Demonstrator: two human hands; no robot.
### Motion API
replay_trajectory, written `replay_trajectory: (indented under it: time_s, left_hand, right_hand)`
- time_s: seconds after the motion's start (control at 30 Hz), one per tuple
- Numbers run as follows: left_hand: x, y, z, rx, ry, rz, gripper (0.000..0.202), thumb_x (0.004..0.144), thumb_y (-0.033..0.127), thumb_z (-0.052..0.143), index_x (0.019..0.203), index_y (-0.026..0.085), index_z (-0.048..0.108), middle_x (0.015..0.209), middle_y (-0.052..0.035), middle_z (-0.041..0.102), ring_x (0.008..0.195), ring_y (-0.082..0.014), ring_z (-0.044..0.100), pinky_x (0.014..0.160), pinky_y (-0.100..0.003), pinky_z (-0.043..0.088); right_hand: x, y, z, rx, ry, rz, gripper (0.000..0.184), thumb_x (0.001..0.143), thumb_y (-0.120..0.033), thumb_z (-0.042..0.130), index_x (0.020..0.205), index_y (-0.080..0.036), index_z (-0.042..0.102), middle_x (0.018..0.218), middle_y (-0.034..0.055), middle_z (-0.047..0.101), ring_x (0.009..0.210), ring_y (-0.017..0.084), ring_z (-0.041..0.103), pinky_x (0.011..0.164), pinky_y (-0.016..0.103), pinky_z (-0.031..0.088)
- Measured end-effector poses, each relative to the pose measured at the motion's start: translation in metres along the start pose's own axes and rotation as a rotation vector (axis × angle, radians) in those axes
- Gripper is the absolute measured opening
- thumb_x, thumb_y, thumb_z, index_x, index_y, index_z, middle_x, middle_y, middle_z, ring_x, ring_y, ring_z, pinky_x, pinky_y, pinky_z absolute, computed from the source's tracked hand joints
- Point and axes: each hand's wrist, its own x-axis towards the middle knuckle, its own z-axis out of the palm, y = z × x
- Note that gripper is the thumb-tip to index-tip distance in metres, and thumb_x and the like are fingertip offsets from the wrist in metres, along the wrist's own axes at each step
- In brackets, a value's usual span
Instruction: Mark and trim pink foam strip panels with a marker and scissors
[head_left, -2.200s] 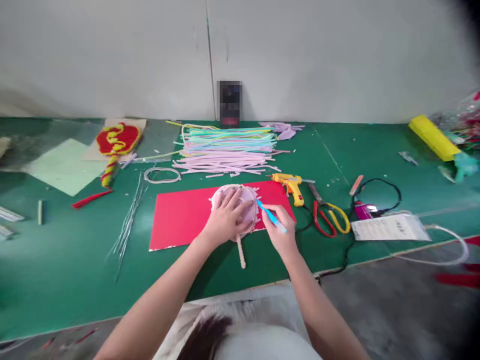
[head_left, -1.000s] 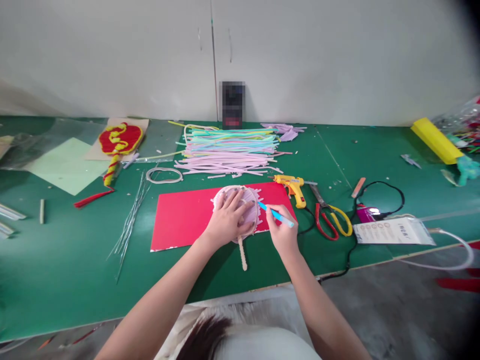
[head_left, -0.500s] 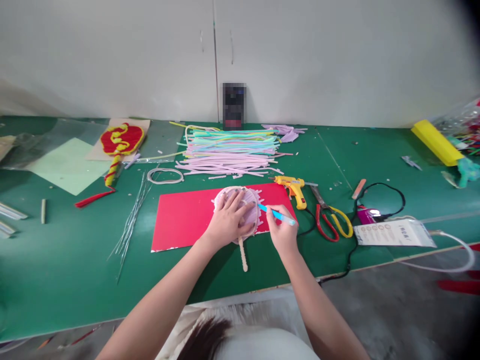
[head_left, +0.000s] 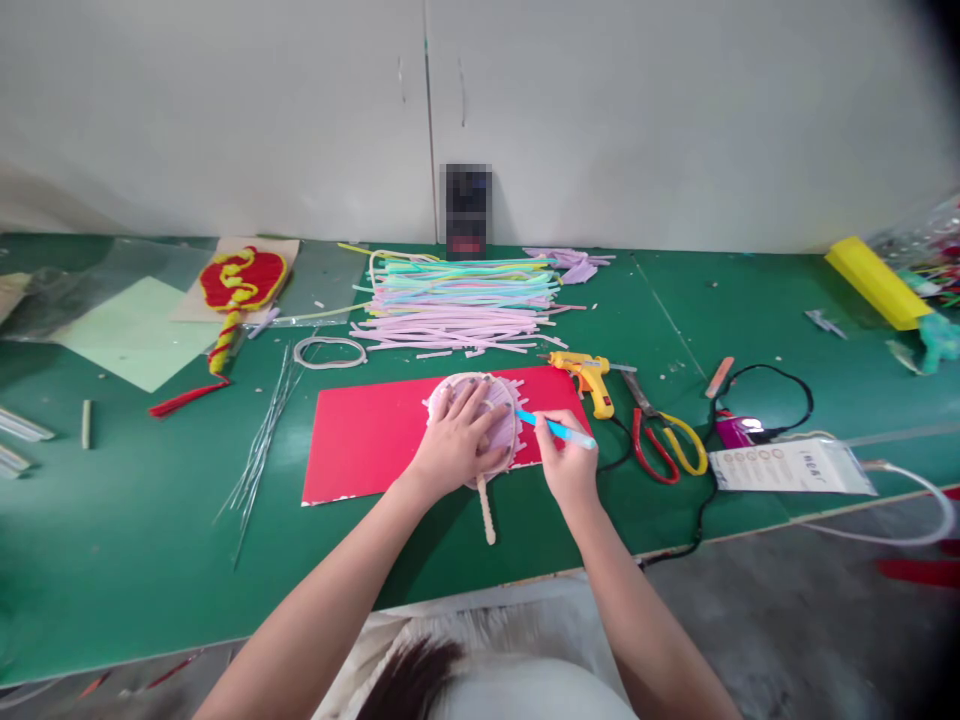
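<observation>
My left hand (head_left: 457, 435) lies with fingers spread on a round fan frame (head_left: 487, 505) with a pale handle pointing toward me, pressing it down. Under the frame is a patch of lilac strips (head_left: 519, 452) with ragged ends poking out past the rim. All of this rests on a red sheet (head_left: 360, 440). In my right hand (head_left: 568, 460) is a light-blue pen (head_left: 559, 430), pinched by the fingers. Its tip meets the right edge of the fan frame. My left palm hides much of the fan's middle.
Beyond the sheet lies a pile of pastel pipe cleaners (head_left: 457, 305). To the right are a yellow glue gun (head_left: 589, 375), scissors (head_left: 664, 435) and a white power strip (head_left: 791, 468). Thin wires (head_left: 262, 440) and a red-and-yellow fan (head_left: 244, 280) lie left.
The pen and my right hand have shifted very slightly. My left hand stays in place on the fan frame.
</observation>
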Motion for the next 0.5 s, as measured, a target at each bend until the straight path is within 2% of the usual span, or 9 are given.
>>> replay_trajectory:
  time_s: [0.13,0.33,0.5]
  left_hand:
    - [0.000,0.000,0.000,0.005,0.004,0.000,0.052,0.087,0.047,0.055,0.133,0.023,0.055,0.155,-0.0133,0.035,0.143,-0.0319,0.028,0.116,-0.055,0.015]
    - [0.001,0.001,-0.002,-0.007,0.003,-0.010,0.049,0.088,0.047,0.054,0.130,0.022,0.057,0.155,-0.0131,0.033,0.143,-0.0324,0.028,0.116,-0.055,0.015]
    - [0.000,0.001,-0.001,-0.011,0.005,-0.005,0.050,0.087,0.047,0.055,0.131,0.022,0.057,0.155,-0.0127,0.034,0.143,-0.0327,0.028,0.116,-0.055,0.015]
  right_hand:
    - [-0.001,0.000,0.000,0.025,0.002,0.015,0.019,0.092,-0.031,0.052,0.090,-0.018,0.065,0.083,0.0077,0.071,0.074,0.019,0.068,0.066,0.030,0.054]
    - [-0.003,0.009,0.004,0.131,0.005,0.187,0.023,0.091,-0.038,0.054,0.088,-0.017,0.064,0.071,0.0053,0.069,0.063,0.019,0.066,0.059,0.029,0.053]
    - [-0.003,0.008,0.003,0.113,0.036,0.175,0.024,0.091,-0.039,0.054,0.087,-0.018,0.064,0.074,0.0061,0.070,0.065,0.019,0.066,0.060,0.029,0.053]
